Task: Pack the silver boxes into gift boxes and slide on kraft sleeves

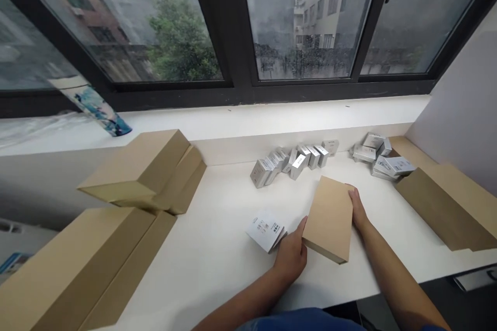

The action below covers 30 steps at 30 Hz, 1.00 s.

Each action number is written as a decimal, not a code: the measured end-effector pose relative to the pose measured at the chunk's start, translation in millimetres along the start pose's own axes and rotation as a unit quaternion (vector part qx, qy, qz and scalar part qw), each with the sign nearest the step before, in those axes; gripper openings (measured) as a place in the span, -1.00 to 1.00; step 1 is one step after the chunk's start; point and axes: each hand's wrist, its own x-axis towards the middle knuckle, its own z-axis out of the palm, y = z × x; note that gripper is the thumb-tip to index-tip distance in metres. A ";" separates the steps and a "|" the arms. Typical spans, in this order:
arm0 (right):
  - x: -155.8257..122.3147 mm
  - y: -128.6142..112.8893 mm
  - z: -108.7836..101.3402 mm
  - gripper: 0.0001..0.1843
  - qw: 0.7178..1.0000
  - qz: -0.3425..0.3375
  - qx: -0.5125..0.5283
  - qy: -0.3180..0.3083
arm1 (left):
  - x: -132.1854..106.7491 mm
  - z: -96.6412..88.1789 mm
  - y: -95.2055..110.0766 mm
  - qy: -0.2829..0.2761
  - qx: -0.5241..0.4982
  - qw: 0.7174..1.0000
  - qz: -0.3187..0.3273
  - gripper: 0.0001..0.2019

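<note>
A closed brown cardboard box (329, 217) is tilted over the white table, gripped from both sides. My left hand (291, 251) holds its lower left edge, fingers partly hidden behind the box. My right hand (357, 208) is closed on its upper right edge, thumb on top. Just left of my left hand lies a folded white printed leaflet or thin carton (265, 230); which of the two I cannot tell. Beyond the box, several small silver-white boxes (298, 165) stand in an uneven row near the back ledge.
Larger brown cartons (85, 253) are stacked at the left. On the right, an open brown carton (446, 207) lies beside a pile of small white boxes (382, 158). A blue-patterned tumbler (97, 108) stands on the sill (240, 120) below the windows. The white table (202, 269) ends in front of me.
</note>
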 end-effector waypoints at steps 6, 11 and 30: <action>-2.8 -5.9 0.5 -0.26 0.999 0.040 -0.004 0.005 | 1.9 0.2 0.0 0.031 0.003 1.000 -0.002 -0.18; -2.3 -11.1 -2.1 -0.15 0.998 0.062 0.003 0.002 | -4.0 0.0 7.1 0.068 0.020 0.997 0.042 -0.17; -5.2 -32.5 0.3 -0.25 0.985 0.067 0.061 -0.146 | 11.9 -73.2 85.9 0.236 -0.029 0.855 0.462 -0.76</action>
